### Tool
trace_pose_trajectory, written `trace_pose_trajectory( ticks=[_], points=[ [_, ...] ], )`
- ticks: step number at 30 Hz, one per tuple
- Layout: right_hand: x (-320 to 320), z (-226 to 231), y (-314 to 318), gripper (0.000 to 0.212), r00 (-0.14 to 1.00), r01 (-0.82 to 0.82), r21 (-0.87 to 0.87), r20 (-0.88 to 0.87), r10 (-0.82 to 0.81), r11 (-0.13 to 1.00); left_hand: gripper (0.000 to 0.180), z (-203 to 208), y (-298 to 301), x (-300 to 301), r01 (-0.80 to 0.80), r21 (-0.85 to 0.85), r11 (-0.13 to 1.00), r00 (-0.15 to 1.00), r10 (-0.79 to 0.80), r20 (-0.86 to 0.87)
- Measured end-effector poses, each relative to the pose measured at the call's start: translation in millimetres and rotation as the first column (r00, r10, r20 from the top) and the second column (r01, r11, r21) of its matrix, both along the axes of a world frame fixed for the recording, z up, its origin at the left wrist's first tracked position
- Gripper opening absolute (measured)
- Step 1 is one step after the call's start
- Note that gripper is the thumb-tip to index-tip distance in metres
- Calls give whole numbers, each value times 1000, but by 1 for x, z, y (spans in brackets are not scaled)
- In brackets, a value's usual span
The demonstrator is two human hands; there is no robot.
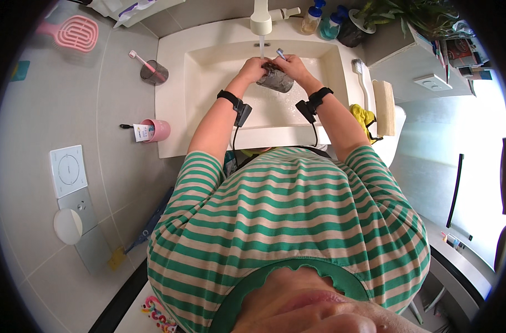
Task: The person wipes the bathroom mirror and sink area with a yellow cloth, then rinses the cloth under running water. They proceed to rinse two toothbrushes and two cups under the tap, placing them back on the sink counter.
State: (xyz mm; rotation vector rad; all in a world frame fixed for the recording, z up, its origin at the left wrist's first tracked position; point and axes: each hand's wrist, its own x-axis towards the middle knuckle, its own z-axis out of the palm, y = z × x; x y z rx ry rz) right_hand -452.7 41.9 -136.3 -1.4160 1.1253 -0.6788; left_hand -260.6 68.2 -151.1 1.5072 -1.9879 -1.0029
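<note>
Over the white sink (pixel 195 94), a dark grey, see-through cup (pixel 275 80) lies tilted between my hands. My left hand (pixel 252 70) grips its rim on the left side, fingers closed. My right hand (pixel 297 69) is closed on a slim toothbrush (pixel 281 54), whose pale blue-and-white end sticks up above the fingers; its other end is hidden at the cup. Water runs from the white faucet (pixel 261 22) in a thin stream next to my left fingers. Something brownish shows at the cup's mouth, too small to make out.
Two pump bottles (pixel 312 19) with blue tops stand behind the sink, right of the faucet. A white-handled brush (pixel 361 77) and a yellow cloth (pixel 362 119) lie on the right rim. Along the left wall are a grey cup (pixel 154 72), a pink cup (pixel 157 130) and a pink hairbrush (pixel 77 33).
</note>
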Motion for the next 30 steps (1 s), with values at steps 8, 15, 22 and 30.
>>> trace_pose_trajectory(
  ticks=[8,15,22,30],
  points=[
    [-3,-21,-4,24,999,-5,-143,-40,-1,990,32,6,4,0,-97,801,591,702,611,-366],
    [8,-22,-3,30,979,-48,-380,-201,-31,924,41,-14,0,-5,-363,633,683,556,704,-441],
    [4,-22,-3,29,967,197,128,136,-213,972,50,1,5,12,-260,599,757,858,466,-217],
    [19,-16,10,40,914,93,472,309,-263,877,98,27,39,11,-395,134,909,913,405,-56]
  ],
)
